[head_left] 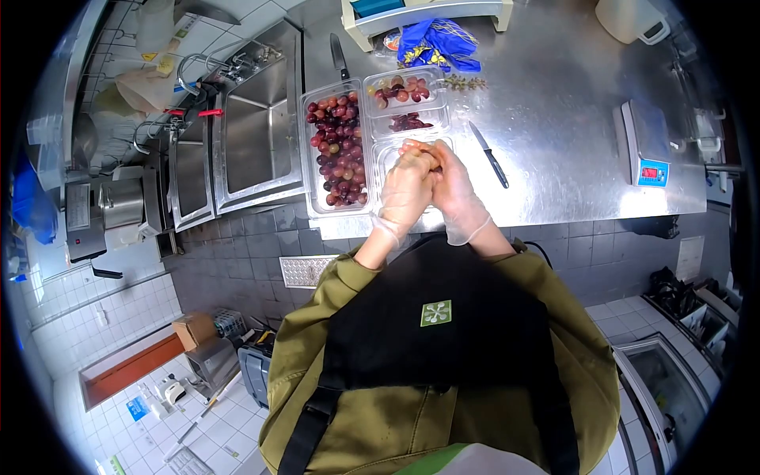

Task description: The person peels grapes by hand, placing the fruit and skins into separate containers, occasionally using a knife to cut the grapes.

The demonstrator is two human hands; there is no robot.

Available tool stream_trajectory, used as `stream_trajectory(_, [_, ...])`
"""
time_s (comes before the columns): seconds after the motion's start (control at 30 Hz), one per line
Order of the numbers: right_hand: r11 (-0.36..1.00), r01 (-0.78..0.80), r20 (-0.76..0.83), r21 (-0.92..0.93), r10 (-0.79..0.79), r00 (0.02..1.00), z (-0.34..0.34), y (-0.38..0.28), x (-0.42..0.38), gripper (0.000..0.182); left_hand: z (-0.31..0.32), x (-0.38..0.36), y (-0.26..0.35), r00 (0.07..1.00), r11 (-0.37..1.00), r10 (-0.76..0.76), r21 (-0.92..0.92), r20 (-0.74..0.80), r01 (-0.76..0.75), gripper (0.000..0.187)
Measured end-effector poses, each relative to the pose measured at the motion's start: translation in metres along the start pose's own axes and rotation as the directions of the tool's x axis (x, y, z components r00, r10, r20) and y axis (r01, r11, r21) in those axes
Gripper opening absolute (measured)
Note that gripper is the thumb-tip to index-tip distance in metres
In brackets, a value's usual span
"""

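Both my hands wear clear plastic gloves and are brought together above a clear container near the counter's front edge. My left hand is closed, its fingers meeting those of my right hand, which is closed as well. Whatever lies between them, if anything, is hidden. Left of them stands a long clear tub of red grapes. Just beyond are a container with a few grapes and one with dark red pieces. A black-handled knife rests to the right.
Another knife lies behind the grape tub. A blue bag and grape stems sit at the back. To the right is a digital scale. Metal sinks adjoin the counter at left.
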State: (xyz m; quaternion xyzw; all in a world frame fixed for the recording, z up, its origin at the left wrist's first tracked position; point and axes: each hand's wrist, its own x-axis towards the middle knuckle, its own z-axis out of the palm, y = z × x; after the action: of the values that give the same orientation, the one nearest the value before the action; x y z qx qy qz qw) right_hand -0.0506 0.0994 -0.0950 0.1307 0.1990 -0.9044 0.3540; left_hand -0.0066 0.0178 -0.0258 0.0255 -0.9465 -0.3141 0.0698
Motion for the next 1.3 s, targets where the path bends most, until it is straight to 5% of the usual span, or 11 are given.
stream_trajectory(0.2, [0.999, -0.049, 0.02, 0.005, 0.049, 0.999, 0.005, -0.002, -0.006, 0.05, 0.004, 0.003, 0.003, 0.995, 0.989, 0.097, 0.114, -0.012, -0.095, 0.009])
stream_trajectory(0.33, [0.991, -0.116, 0.169, 0.07, 0.103, 0.98, 0.004, -0.004, -0.006, 0.047, 0.012, 0.005, -0.007, 0.991, 0.985, 0.114, 0.138, -0.073, -0.103, 0.005])
stream_trajectory(0.53, [0.956, -0.127, 0.257, 0.263, 0.058, 0.965, -0.016, 0.003, -0.004, 0.035, -0.001, 0.007, 0.0, 0.981, 0.998, -0.008, -0.058, -0.196, -0.003, 0.012])
stream_trajectory(0.6, [0.913, -0.19, 0.404, 0.362, 0.03, 0.914, -0.025, 0.002, -0.001, 0.03, -0.016, 0.008, 0.005, 0.946, 0.913, -0.278, -0.353, -0.169, 0.206, 0.016])
stream_trajectory(0.63, [0.964, -0.111, 0.206, 0.242, 0.06, 0.977, -0.008, -0.006, -0.01, 0.031, -0.018, 0.011, -0.005, 0.911, 0.958, -0.231, -0.241, -0.342, 0.152, 0.014])
stream_trajectory(0.73, [0.987, -0.04, 0.014, 0.153, 0.038, 0.999, 0.002, -0.016, -0.021, 0.034, -0.021, 0.004, -0.029, 0.904, 0.924, -0.352, -0.245, -0.243, 0.294, 0.014])
stream_trajectory(0.83, [0.989, 0.016, -0.005, 0.15, -0.015, 1.0, -0.015, -0.015, -0.02, 0.038, -0.01, -0.003, -0.052, 0.993, 0.977, -0.02, 0.21, -0.118, 0.045, 0.02])
stream_trajectory(1.07, [0.985, 0.023, -0.039, 0.174, -0.016, 0.999, -0.021, -0.022, -0.024, 0.036, 0.012, -0.008, -0.078, 0.966, 0.961, -0.258, 0.091, -0.025, 0.26, 0.023])
stream_trajectory(1.17, [0.983, 0.022, -0.06, 0.184, -0.012, 0.998, -0.02, -0.022, -0.026, 0.036, 0.003, 0.0, -0.07, 0.946, 0.951, -0.309, -0.052, -0.096, 0.305, 0.02])
stream_trajectory(1.3, [0.977, -0.011, -0.045, 0.214, 0.021, 0.999, -0.027, -0.017, -0.025, 0.035, 0.006, 0.03, -0.08, 0.922, 0.985, -0.17, -0.081, -0.349, 0.15, 0.014])
